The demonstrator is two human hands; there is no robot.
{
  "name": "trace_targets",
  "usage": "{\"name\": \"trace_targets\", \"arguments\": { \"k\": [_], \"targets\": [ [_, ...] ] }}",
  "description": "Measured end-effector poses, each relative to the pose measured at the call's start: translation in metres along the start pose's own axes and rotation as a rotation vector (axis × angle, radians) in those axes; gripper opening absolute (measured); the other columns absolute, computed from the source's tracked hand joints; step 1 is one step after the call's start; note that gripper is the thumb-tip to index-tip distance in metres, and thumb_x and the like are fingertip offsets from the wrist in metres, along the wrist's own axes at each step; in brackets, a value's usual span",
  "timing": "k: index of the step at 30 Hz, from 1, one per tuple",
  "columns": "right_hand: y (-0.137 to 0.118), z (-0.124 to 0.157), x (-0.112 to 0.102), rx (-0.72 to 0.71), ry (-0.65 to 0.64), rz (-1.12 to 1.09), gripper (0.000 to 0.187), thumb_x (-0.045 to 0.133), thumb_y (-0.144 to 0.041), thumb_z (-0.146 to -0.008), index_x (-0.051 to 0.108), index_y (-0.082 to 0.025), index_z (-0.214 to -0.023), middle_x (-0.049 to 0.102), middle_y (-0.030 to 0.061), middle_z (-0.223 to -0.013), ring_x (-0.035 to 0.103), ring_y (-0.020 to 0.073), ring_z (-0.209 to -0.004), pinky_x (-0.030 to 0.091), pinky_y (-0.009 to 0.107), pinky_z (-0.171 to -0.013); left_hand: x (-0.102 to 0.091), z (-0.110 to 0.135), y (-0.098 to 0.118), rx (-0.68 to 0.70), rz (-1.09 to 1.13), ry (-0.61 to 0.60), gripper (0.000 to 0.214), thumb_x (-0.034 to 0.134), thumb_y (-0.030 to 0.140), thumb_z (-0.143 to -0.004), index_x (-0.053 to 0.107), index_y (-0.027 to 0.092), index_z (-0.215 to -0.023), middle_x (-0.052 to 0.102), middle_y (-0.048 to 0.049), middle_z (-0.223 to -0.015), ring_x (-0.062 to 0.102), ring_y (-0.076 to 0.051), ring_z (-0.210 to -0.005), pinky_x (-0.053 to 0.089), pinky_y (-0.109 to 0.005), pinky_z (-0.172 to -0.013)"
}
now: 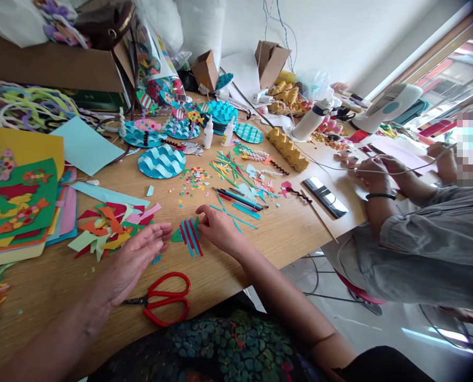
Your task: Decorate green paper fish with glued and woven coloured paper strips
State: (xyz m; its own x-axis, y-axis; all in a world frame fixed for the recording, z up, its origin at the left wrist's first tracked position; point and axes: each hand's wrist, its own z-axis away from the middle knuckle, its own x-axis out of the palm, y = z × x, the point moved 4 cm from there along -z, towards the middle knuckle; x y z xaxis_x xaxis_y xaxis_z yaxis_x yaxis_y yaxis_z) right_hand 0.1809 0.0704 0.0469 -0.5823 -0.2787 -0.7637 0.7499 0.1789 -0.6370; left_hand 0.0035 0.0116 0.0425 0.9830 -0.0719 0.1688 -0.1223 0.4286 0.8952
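Observation:
A small green paper fish lies on the wooden table between my hands, with red and blue paper strips across its body. My left hand is just left of its head, fingers stretched out and holding nothing visible. On the tail side, my right hand has its fingers curled in close to the fish; whether they pinch anything small is hidden. Red-handled scissors rest near the table edge, their blades partly behind my left wrist. Coloured paper scraps are heaped beyond my left hand.
Pencils and thin paper strips lie past my right hand. Two glue bottles stand among blue wavy discs. Coloured sheets are stacked at left. At right sit a phone and another person's hands.

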Motion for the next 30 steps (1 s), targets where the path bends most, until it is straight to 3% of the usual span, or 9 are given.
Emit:
{"name": "trace_targets", "arguments": {
  "k": [13,22,26,30],
  "targets": [
    [-0.014,-0.002,-0.004,-0.065,-0.049,-0.158,0.031,0.047,-0.008,-0.072,0.052,-0.017,-0.101,0.053,-0.0056,-0.062,0.049,0.0078,-0.059,0.032,0.018,-0.056,-0.006,-0.001,0.002,0.022,0.024,0.004,0.038,0.064,0.033,-0.072,0.058,0.019,-0.106,0.055,-0.0082,-0.122,0.047,-0.026,-0.118,0.035,-0.042,-0.102],
    [-0.041,0.005,-0.014,-0.126,-0.079,-0.22,0.03,0.047,-0.007,-0.073,0.053,-0.016,-0.101,0.054,-0.0055,-0.063,0.049,0.0066,-0.058,0.034,0.019,-0.057,-0.011,-0.009,0.001,0.021,0.043,0.063,0.039,0.067,0.032,-0.07,0.059,0.02,-0.106,0.059,-0.0058,-0.117,0.051,-0.022,-0.114,0.038,-0.036,-0.1],
    [-0.053,0.006,-0.021,-0.22,-0.113,-0.411,0.027,0.047,-0.01,-0.075,0.05,-0.017,-0.1,0.05,-0.0064,-0.062,0.048,0.0064,-0.056,0.035,0.019,-0.055,-0.012,-0.011,0.003,0.058,0.13,0.08,0.035,0.067,0.034,-0.07,0.063,0.018,-0.101,0.062,-0.0059,-0.115,0.051,-0.023,-0.113,0.041,-0.034,-0.097],
    [-0.057,0.001,-0.03,-0.252,-0.156,-0.726,0.025,0.051,-0.014,-0.072,0.049,-0.019,-0.096,0.049,-0.0075,-0.062,0.046,0.0061,-0.056,0.036,0.019,-0.054,-0.008,-0.01,0.005,0.013,0.321,0.001,0.027,0.063,0.035,-0.075,0.066,0.019,-0.097,0.066,-0.0038,-0.107,0.057,-0.022,-0.104,0.048,-0.032,-0.087]
  ]
}}
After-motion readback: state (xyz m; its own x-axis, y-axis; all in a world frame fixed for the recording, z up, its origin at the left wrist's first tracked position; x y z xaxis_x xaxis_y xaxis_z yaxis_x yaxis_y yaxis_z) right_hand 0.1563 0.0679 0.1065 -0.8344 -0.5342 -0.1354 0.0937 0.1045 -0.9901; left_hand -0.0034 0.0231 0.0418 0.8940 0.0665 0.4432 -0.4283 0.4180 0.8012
